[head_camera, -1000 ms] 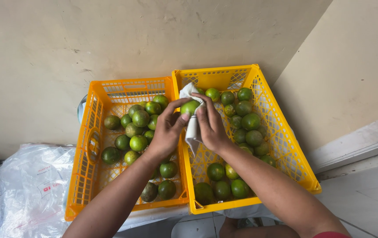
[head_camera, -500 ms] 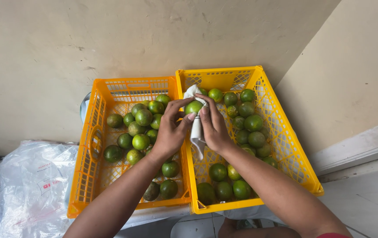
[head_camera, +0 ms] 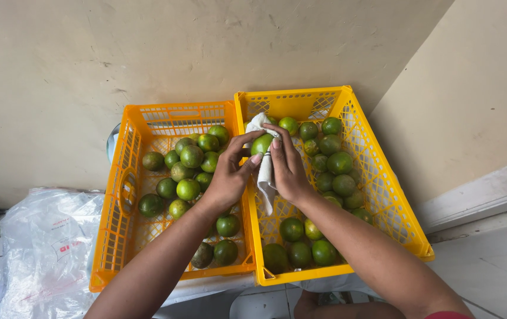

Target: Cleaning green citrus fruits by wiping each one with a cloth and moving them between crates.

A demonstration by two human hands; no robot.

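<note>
Fruit (head_camera: 261, 143), green and round, sits pinched between both hands above the seam where the two crates meet, a little toward 12 o'clock from the frame's middle. At 9 o'clock lies a clear bag (head_camera: 40, 254) on the floor. Next comes the left crate (head_camera: 117, 195), orange, with loose green fruits scattered over its mesh bottom. The left hand (head_camera: 229, 174) curls closed on the fruit, thumb and fingertips pressed to its near and left sides. A white cloth (head_camera: 265, 171) hangs down between the palms (its top edge wraps behind the fruit). The right hand (head_camera: 289, 168) is closed too, fingers laid over the cloth and the fruit's right side. At 3 o'clock the right crate (head_camera: 383, 195), yellow, holds more green fruits along its far and near ends.
</note>
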